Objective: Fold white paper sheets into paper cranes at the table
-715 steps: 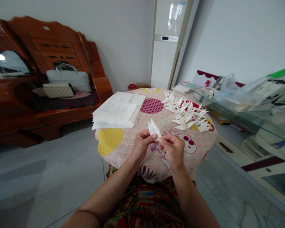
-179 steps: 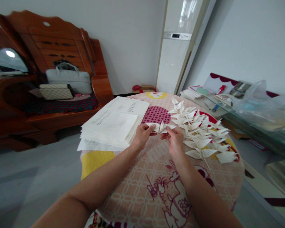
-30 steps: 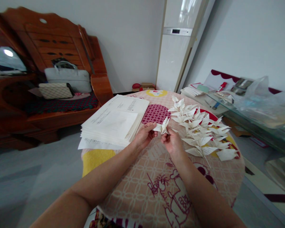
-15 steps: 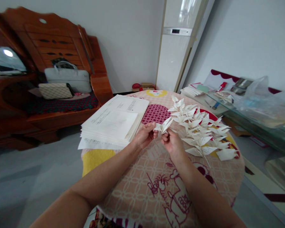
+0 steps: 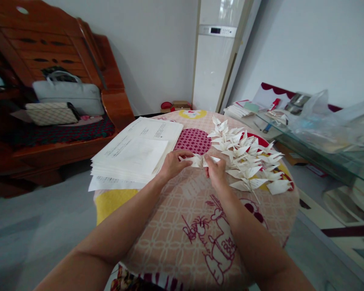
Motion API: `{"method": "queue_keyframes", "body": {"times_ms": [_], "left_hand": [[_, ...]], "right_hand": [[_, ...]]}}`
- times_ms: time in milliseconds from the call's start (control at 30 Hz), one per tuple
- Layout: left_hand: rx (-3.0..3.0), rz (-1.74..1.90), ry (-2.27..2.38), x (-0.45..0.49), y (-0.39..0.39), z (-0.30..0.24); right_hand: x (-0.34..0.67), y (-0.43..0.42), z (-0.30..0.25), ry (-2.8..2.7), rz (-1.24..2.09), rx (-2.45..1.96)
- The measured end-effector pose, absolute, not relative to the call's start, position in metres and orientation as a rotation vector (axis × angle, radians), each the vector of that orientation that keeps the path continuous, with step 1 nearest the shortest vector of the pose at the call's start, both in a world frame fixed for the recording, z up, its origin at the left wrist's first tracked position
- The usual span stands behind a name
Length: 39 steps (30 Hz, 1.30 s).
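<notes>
Between my two hands is a white paper crane (image 5: 197, 161), its wings spread out to both sides. My left hand (image 5: 176, 163) pinches its left side between thumb and fingers. On the other side, my right hand (image 5: 215, 167) grips the right wing, thumb on top. Just right of my hands, several folded paper cranes (image 5: 245, 155) lie crowded together on the table. A thick stack of printed paper (image 5: 139, 145) sits to the left, with a smaller blank sheet on top.
The round table wears a patterned pink cloth (image 5: 170, 226). A wooden bench (image 5: 57, 145) with bags stands at the left. On the right is a glass-topped table (image 5: 318, 141) with plastic bags and papers. A tall white cabinet-like unit (image 5: 214, 68) stands behind.
The crane's wings, raised and folded together before, are now spread flat. Both hands have shifted their grip, with the left fingers now over its left side. The view has turned slightly right.
</notes>
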<state>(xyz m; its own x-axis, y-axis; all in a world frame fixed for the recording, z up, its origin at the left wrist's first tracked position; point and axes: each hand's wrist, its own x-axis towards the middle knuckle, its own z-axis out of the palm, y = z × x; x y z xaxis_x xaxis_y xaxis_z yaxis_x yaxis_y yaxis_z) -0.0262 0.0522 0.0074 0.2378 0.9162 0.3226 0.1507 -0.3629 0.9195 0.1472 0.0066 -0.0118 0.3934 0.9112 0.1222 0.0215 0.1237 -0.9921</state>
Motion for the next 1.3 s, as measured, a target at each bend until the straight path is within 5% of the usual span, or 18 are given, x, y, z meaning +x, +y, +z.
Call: {"method": "queue_keyframes", "body": {"times_ms": [233,500,1300], "left_hand": [[1.899,0.990,1.150,-0.024,0.042,0.017],[1.398,0.687,0.937,-0.022,0.047,0.006],[1.096,0.947,0.761,-0.004,0.034,0.007]], "right_hand": [[0.152,0.007,-0.014,-1.222,0.701,-1.306],[0.144,0.006,-0.015,-1.111,0.901,-1.275],[0.125,0.003,-0.001,-0.539,1.360,-1.065]]}}
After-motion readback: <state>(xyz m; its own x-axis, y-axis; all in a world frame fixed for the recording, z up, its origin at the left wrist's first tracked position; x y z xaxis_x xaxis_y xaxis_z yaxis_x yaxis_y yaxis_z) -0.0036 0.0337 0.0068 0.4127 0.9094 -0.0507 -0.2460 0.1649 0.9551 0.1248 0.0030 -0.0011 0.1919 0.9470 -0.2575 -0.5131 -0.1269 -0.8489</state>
